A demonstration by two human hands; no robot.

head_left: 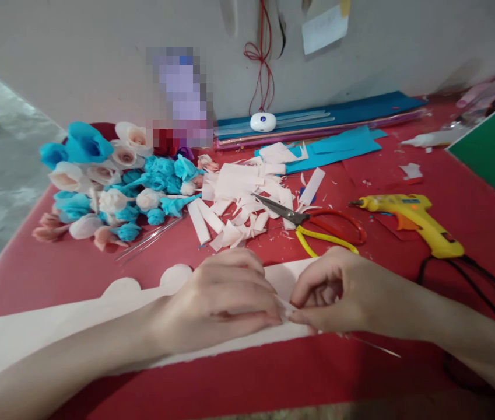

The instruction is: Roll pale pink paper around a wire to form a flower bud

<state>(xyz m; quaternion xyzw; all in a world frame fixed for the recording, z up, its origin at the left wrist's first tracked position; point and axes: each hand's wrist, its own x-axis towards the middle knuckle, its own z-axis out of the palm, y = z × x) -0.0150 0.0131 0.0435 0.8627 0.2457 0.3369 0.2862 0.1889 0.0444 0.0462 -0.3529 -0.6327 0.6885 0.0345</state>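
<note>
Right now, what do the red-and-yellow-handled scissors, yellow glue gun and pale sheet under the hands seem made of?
Red-and-yellow-handled scissors: grey blades look metal, from their dull sheen; smooth handles, probably plastic-coated. Yellow glue gun: likely plastic, given its smooth body. Broad pale sheet: matte and thin, so probably paper.

The pale sheet (50, 324) is looking matt and papery, the blue flowers (160, 172) are showing crinkled paper, the scissors (300, 219) are pairing grey metal blades (276, 210) with plastic-looking grips (326, 237), and the glue gun (426, 224) is showing smooth plastic.
</note>
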